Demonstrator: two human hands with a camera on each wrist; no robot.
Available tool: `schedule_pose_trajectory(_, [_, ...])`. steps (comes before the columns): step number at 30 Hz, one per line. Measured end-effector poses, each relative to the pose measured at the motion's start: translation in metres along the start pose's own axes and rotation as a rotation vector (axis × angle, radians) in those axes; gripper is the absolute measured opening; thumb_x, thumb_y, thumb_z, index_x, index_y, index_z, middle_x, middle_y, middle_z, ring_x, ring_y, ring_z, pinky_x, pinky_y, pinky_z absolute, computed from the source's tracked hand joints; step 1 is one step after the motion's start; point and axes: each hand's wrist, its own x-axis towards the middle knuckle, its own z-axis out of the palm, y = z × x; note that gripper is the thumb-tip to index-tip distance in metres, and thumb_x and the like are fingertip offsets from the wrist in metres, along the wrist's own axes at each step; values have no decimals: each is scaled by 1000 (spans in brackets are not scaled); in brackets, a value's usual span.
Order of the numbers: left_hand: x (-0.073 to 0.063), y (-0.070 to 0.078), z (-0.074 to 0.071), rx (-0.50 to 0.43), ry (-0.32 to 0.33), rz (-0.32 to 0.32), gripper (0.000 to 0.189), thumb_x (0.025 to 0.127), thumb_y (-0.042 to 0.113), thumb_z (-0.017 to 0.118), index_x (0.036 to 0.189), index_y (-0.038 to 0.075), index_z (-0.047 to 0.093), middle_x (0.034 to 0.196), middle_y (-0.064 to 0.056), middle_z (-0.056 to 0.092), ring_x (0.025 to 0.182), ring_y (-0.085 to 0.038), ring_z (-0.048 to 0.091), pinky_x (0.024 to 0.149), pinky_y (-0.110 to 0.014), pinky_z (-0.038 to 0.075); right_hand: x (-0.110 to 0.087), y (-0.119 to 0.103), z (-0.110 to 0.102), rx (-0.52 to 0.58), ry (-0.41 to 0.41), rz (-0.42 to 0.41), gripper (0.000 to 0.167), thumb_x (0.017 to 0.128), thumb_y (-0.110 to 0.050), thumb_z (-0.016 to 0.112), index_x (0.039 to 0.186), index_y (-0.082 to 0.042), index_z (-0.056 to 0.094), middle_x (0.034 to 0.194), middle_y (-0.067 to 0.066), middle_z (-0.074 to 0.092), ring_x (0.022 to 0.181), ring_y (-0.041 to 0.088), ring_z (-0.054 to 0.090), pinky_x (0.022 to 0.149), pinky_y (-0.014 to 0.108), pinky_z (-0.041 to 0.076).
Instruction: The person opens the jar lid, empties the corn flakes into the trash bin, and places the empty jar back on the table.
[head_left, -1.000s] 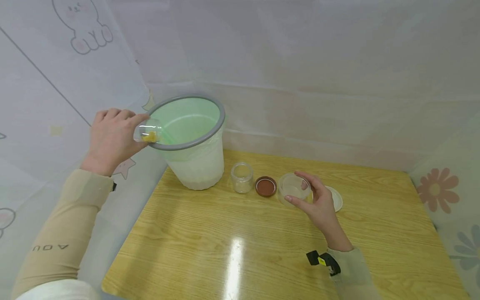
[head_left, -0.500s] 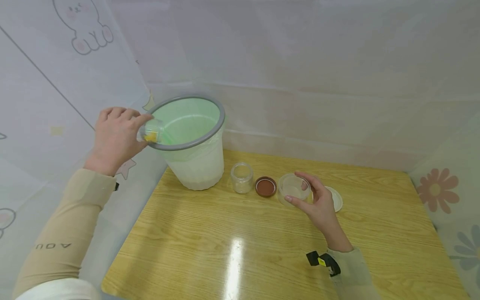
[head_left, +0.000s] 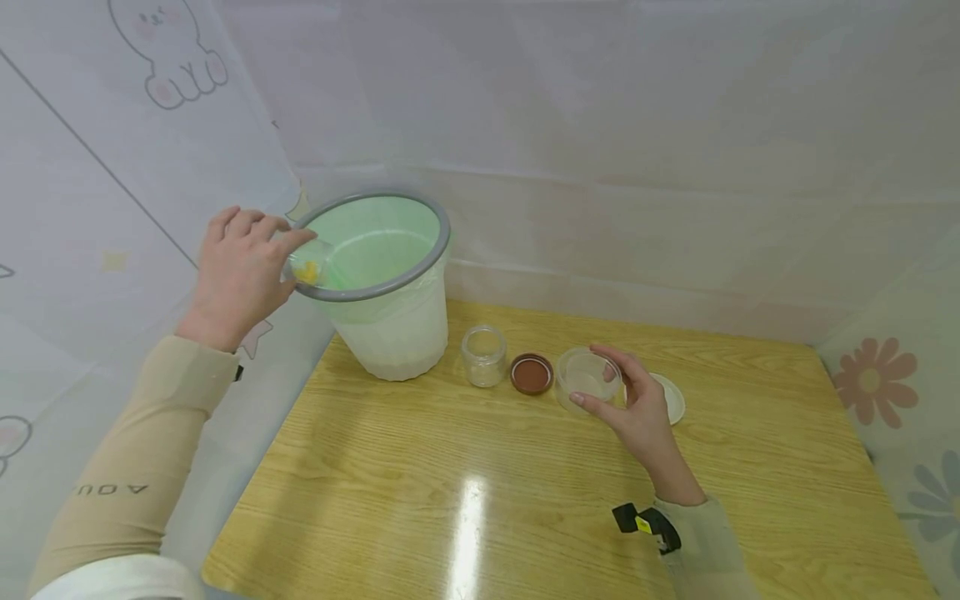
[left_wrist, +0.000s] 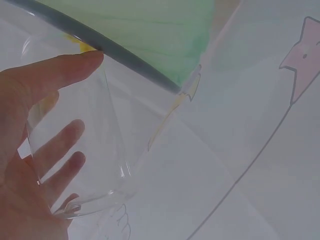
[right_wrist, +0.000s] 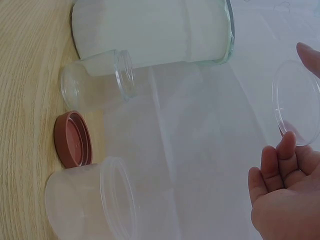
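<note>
My left hand grips a clear cup that lies tilted at the left rim of a bin. Yellow bits show inside the cup, toward its mouth. Thumb and fingers stand on opposite sides of its wall in the left wrist view. My right hand pinches a clear, round, lid-like disc by its edges. Below that disc, a translucent tub rests on the table, its rim facing up. The disc overlaps the tub in the head view.
A clear jar and a reddish-brown lid stand between bin and tub. Partly behind my right hand lies a white lid. The wooden table meets a hanging pale sheet at the back.
My left hand has shifted slightly right and up, bringing the cup further over the bin's rim; the yellow bits moved along with it. My right hand has stayed in place.
</note>
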Motion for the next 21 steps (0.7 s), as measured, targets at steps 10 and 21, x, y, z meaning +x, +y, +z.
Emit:
schedule_pose_trajectory(10, [2, 1, 1, 1, -6, 11, 68, 63, -6, 86, 126, 11, 69, 122, -20, 64, 118, -44, 49, 114, -57, 25, -1, -1, 0, 3, 6, 16, 66, 74, 23, 78, 135, 5, 59, 94, 12, 45, 91, 18, 41, 86, 26, 34])
schedule_pose_trajectory(21, [15, -1, -3, 22, 164, 80, 53, 72, -16, 60, 118, 8, 73, 114, -22, 67, 110, -45, 53, 113, -56, 28, -1, -2, 0, 8, 3, 34, 66, 74, 22, 78, 135, 4, 59, 94, 13, 45, 91, 18, 41, 88, 25, 35])
